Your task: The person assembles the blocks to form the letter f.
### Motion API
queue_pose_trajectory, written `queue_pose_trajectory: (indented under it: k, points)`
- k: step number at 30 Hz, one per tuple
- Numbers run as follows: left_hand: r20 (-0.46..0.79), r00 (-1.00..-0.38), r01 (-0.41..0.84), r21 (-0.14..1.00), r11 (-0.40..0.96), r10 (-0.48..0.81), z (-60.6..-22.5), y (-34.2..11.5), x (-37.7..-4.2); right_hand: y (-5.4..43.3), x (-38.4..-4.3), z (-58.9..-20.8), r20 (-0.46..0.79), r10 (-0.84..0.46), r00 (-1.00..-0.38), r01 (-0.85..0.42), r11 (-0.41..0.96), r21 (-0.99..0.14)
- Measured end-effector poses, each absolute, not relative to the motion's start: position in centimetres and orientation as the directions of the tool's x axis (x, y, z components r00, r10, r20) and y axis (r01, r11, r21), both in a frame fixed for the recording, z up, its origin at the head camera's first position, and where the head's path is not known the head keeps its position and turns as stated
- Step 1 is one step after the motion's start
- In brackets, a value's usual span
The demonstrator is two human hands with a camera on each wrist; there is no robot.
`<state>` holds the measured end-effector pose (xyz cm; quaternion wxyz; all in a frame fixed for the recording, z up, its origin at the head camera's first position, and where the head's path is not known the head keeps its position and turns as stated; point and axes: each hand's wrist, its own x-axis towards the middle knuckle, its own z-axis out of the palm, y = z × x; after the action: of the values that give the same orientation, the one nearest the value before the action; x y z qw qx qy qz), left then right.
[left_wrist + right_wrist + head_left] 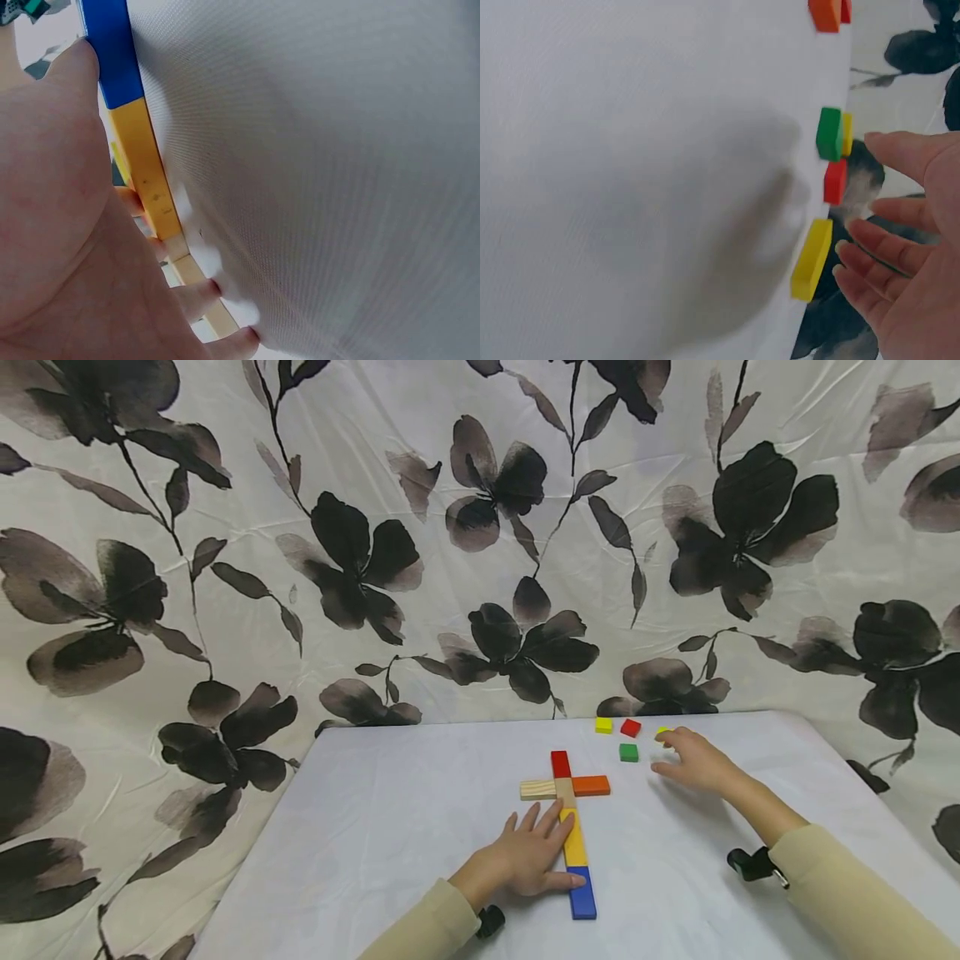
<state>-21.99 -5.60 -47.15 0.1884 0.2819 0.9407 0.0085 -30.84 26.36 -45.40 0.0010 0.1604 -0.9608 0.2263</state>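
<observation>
My left hand (528, 856) lies spread beside a cross of flat blocks, its thumb on the blue block (583, 903) and its index finger at the upper end of the yellow-orange block (574, 845). Above these come a plain wooden block (565, 791) and a red block (560, 764). A pale wooden piece (537, 790) forms the left arm, an orange block (592, 786) the right. At the back right, my right hand (697, 766) hovers with fingers extended and parted. Its fingertips are near a yellow block (811, 260), partly hidden by them in the head view; nothing is in its grasp.
Left of the right hand lie a loose green block (628, 752), a red one (631, 727) and a small yellow one (603, 725), close to the far edge. A white cloth covers the table (375, 827). Behind it hangs a flower-patterned curtain (450, 577).
</observation>
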Motion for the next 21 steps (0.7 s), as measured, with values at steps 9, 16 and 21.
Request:
queue_pose_trajectory:
  k: [9,16,21]
  points:
    - [-0.349,-0.771,0.527,0.118,0.841,0.533,-47.2,-5.5,-21.9,28.4,-31.7,-46.9,-0.008,-0.197,-0.980,-0.173,0.884,-0.435]
    - [-0.347,-0.770,0.529,0.121,0.840,0.535,-47.2,-5.6,-21.9,28.6,-32.6,-47.0,-0.040,-0.125,-0.991,-0.095,0.892,-0.443]
    - [-0.343,-0.770,0.533,0.118,0.838,0.538,-47.2,-5.6,-21.9,29.0,-33.8,-47.2,-0.046,-0.081,-0.996,-0.053,0.897,-0.438]
